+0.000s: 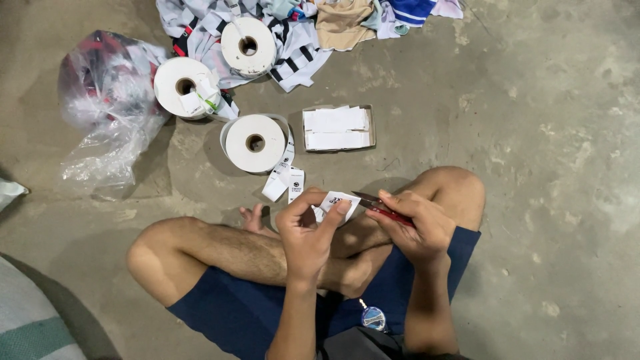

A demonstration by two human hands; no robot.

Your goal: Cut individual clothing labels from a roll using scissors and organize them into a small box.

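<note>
The left hand (308, 230) pinches a white label (338, 201) between thumb and fingertips, held over the crossed legs and joined by a strip (285, 175) to the nearest roll (254, 143). The right hand (412, 223) grips red-handled scissors (377, 206), blades parted at the label's edge. A clean cut likely needs the label taut and the blades square. A box (339, 128) of cut labels and 2 more rolls lie beyond.

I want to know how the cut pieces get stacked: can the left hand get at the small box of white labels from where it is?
Probably yes. The small box lies open on the bare floor ahead of the crossed legs, nothing covering it. But the left hand is pinching a white label, so it would have to let go or carry it along.
</note>
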